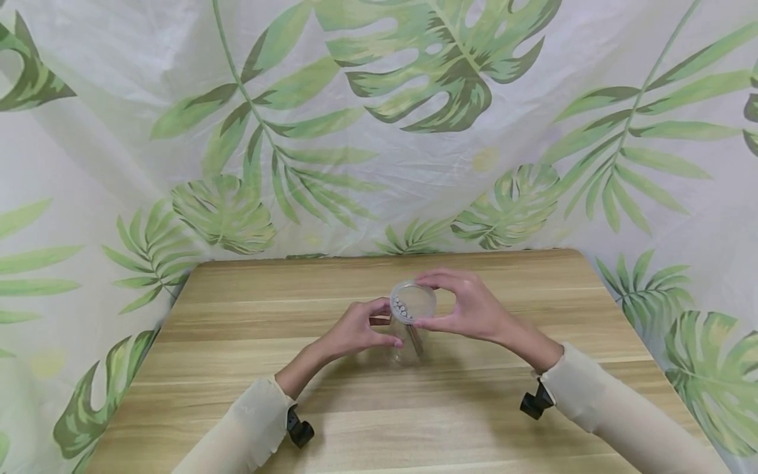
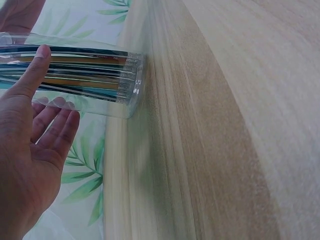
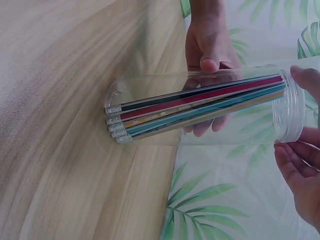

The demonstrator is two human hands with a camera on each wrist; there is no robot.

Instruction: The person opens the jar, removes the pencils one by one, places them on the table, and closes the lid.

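Note:
A clear plastic jar (image 1: 401, 349) stands upright on the wooden table. Inside lean several pencils (image 3: 200, 104) in black, red, teal and yellow-brown, eraser ends down. My left hand (image 1: 358, 329) holds the jar's body from the left; in the left wrist view its thumb lies along the wall, with the fingers on the other side. On top sits a clear round lid (image 1: 417, 299), through which pencil ends show. My right hand (image 1: 470, 308) grips the lid's rim from the right, thumb on the near side and fingers on the far side. Whether the lid is loose, I cannot tell.
The wood-grain table (image 1: 249, 296) ends at a back edge close behind the jar. A leaf-patterned cloth (image 1: 331, 164) hangs behind it. A small black camera (image 1: 300, 431) is strapped at the left wrist and another camera (image 1: 535, 401) at the right.

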